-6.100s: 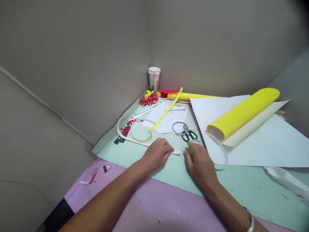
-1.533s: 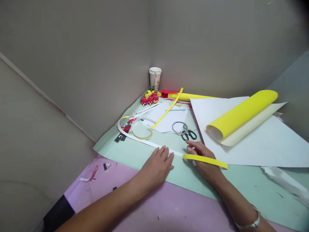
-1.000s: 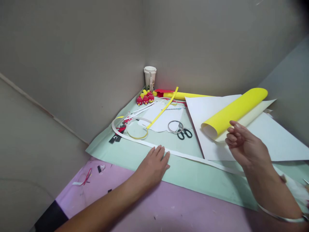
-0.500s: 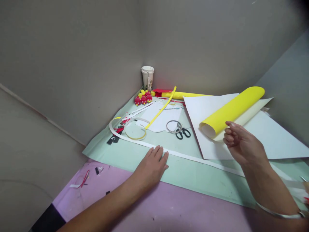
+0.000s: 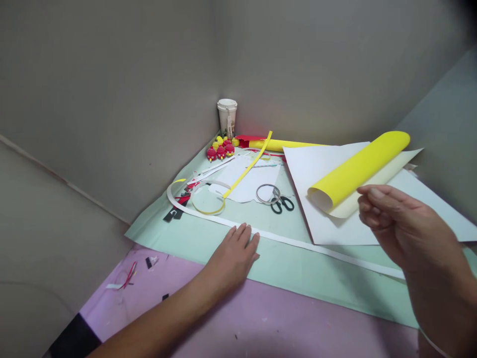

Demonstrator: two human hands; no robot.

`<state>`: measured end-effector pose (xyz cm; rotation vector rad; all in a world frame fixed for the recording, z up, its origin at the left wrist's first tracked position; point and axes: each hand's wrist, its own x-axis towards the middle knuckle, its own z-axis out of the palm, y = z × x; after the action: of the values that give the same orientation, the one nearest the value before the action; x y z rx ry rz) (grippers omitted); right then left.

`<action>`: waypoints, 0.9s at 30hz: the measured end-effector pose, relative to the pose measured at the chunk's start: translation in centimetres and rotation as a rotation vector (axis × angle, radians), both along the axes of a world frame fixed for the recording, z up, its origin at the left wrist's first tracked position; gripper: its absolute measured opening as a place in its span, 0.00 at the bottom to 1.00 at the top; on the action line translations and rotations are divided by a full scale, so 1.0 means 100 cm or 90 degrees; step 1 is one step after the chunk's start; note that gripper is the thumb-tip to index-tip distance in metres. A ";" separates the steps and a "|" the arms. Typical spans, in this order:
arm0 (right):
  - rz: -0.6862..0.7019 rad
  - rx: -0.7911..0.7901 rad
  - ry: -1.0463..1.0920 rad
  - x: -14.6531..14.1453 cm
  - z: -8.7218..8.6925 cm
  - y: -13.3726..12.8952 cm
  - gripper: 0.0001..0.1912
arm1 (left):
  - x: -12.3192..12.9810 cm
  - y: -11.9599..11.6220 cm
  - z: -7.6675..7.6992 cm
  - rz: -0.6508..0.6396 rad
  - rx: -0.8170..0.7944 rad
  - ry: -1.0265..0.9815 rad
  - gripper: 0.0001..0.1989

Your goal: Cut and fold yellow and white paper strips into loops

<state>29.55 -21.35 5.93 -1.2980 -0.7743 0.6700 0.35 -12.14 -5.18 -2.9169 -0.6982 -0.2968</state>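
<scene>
A long white strip [image 5: 298,243] runs across the pale green sheet [image 5: 316,278], curling up at its left end. My left hand [image 5: 234,253] lies flat, its fingertips on the strip. Over the right side my right hand [image 5: 395,219] is raised with fingers curled in; whether they hold anything is hidden. Just beyond it a yellow paper roll [image 5: 359,169] rests on white sheets [image 5: 301,189]. A yellow strip [image 5: 248,169] and a curled loop [image 5: 207,214] lie past my left hand.
Black scissors [image 5: 282,205] and a grey ring [image 5: 263,201] lie mid-table. A white cup [image 5: 226,119] stands in the back corner behind small red and yellow lanterns [image 5: 221,151]. Grey walls [image 5: 316,64] rise behind; scraps [image 5: 128,276] lie on the purple surface at the left.
My right hand has moved right and nearer to the camera, fingers still curled. My left hand has stayed on the white strip. The view has shifted slightly.
</scene>
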 end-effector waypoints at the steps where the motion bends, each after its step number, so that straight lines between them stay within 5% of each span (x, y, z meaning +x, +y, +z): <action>1: 0.007 -0.022 -0.033 -0.008 -0.003 0.001 0.11 | 0.000 0.000 0.000 -0.001 0.003 0.001 0.21; 5: 0.117 -0.151 -0.270 -0.053 -0.028 0.014 0.10 | 0.001 -0.001 0.000 -0.002 0.006 0.001 0.20; 9: 0.221 -0.083 -0.489 -0.091 -0.065 0.027 0.10 | 0.001 -0.002 0.002 0.004 -0.001 -0.005 0.21; 14: 0.241 -0.076 -0.616 -0.103 -0.098 0.031 0.13 | 0.001 -0.003 0.002 0.007 0.005 -0.003 0.21; 27: 0.216 -0.102 -0.738 -0.106 -0.109 0.034 0.14 | 0.001 -0.005 0.001 0.019 0.002 -0.004 0.22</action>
<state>18.96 -17.94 -5.00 -1.6976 -1.9351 0.1718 0.43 -12.69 -5.04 -2.9009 -0.7407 -0.3028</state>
